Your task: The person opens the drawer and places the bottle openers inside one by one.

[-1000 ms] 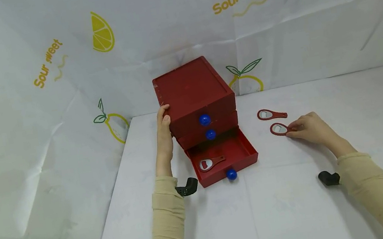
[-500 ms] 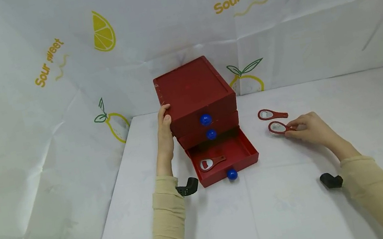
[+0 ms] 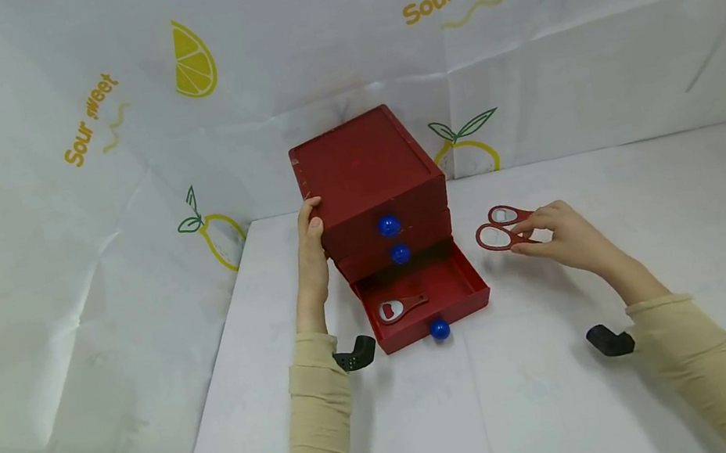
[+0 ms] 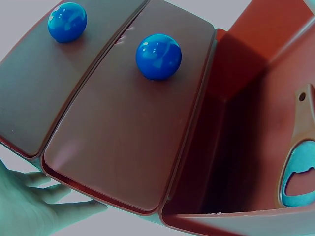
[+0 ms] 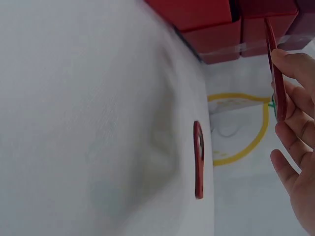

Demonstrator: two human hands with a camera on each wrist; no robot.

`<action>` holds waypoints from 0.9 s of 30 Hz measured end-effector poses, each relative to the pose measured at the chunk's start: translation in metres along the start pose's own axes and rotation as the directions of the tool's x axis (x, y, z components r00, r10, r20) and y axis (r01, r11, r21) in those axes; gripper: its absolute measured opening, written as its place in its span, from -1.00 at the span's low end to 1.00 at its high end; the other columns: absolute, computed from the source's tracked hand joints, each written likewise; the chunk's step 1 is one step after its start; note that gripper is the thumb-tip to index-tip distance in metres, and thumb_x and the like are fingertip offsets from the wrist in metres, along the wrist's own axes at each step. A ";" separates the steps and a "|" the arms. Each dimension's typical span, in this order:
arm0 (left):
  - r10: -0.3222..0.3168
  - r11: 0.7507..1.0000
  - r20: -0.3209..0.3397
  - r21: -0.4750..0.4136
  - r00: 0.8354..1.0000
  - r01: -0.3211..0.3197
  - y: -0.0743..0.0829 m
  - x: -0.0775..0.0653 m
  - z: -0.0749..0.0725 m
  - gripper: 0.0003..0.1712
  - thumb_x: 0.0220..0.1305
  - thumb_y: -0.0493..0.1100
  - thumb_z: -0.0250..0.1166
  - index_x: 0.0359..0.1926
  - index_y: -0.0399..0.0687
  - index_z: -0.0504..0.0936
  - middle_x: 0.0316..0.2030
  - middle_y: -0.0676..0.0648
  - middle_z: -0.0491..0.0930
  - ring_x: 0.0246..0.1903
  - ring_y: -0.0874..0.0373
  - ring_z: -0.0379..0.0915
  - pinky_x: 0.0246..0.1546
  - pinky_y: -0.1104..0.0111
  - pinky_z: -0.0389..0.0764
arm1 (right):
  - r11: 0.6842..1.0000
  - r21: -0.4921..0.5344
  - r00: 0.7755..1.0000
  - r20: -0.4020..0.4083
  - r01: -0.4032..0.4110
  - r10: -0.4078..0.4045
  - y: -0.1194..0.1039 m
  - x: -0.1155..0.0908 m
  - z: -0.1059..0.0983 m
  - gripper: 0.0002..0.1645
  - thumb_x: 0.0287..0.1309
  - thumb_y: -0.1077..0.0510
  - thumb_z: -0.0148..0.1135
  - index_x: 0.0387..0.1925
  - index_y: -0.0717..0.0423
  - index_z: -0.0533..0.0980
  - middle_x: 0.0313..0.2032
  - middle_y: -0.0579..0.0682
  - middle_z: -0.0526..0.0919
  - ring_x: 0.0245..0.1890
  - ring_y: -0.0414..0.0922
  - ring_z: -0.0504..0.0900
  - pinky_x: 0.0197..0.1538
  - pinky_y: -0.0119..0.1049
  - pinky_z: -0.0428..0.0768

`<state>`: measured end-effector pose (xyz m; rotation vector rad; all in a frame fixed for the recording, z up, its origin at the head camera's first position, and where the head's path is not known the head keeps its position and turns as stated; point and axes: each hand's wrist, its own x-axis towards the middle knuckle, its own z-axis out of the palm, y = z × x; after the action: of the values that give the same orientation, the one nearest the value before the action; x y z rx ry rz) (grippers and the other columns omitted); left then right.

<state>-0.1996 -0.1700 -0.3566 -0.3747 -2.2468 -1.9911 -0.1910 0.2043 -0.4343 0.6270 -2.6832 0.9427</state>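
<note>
A red bottle opener (image 3: 495, 238) is pinched at its handle between the thumb and fingers of my right hand (image 3: 568, 240), lifted off the table in the right wrist view. Just behind it, a second bottle opener (image 5: 199, 164) lies on the table, partly covered by the hand in the head view. My left hand (image 3: 313, 262) rests against the left side of a red drawer cabinet (image 3: 361, 167), its fingers extended along the wall in the left wrist view. The cabinet's bottom drawer (image 3: 444, 285) is pulled out, with a third bottle opener (image 3: 388, 312) lying inside.
The two upper drawers are closed, each with a blue knob (image 3: 389, 225); another blue knob (image 3: 439, 329) is on the bottom drawer's front. A white cloth (image 3: 436, 421) covers the table, and a lemon-printed sheet (image 3: 306, 45) hangs behind it.
My right hand has lifted the bottle opener from the table and carried it left, toward the cabinet. The left hand and the drawer stay in place.
</note>
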 end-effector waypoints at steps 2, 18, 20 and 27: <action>-0.001 1.000 0.000 0.002 1.000 0.001 0.000 0.000 0.000 -0.43 0.31 0.05 -0.28 0.32 0.08 0.08 0.31 -0.13 0.08 0.09 0.03 0.21 -0.03 0.27 0.35 | 0.999 0.005 0.999 -0.003 0.032 -0.032 -0.009 0.004 0.002 -0.69 -0.14 0.18 0.43 -0.26 0.15 0.63 -0.42 -0.03 0.62 -0.17 -0.07 0.36 -0.20 -0.22 0.29; -0.006 1.000 0.000 0.010 1.000 0.006 0.000 0.001 -0.001 -0.42 0.31 0.06 -0.28 0.33 0.08 0.08 0.33 -0.12 0.06 0.11 0.01 0.21 -0.03 0.28 0.35 | 0.986 -0.041 0.975 0.158 0.163 -0.155 -0.074 0.028 0.043 -0.66 -0.08 0.00 0.40 -0.25 0.08 0.66 -0.32 -0.06 0.64 -0.23 -0.13 0.43 -0.26 -0.28 0.46; -0.004 1.000 -0.001 0.013 1.000 0.004 0.000 0.001 -0.001 -0.42 0.32 0.06 -0.28 0.33 0.07 0.07 0.33 -0.13 0.06 0.11 0.02 0.21 -0.03 0.28 0.35 | 0.982 -0.063 0.972 0.167 0.178 -0.165 -0.076 0.030 0.051 -0.66 -0.09 0.00 0.41 -0.27 0.09 0.66 -0.34 -0.05 0.63 -0.28 -0.13 0.43 -0.27 -0.29 0.44; -0.006 1.000 -0.001 0.003 1.000 0.006 0.000 0.001 0.000 -0.40 0.30 0.06 -0.28 0.33 0.05 0.07 0.31 -0.19 0.07 0.06 0.05 0.23 -0.06 0.30 0.36 | 0.967 -0.159 0.970 0.170 0.200 -0.172 -0.073 0.037 0.070 -0.68 -0.13 -0.03 0.43 -0.34 0.08 0.67 -0.42 -0.05 0.63 -0.42 -0.16 0.45 -0.35 -0.34 0.35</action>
<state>-0.2006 -0.1699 -0.3562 -0.3664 -2.2530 -1.9895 -0.1950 0.0964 -0.4360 0.9285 -2.7393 0.6243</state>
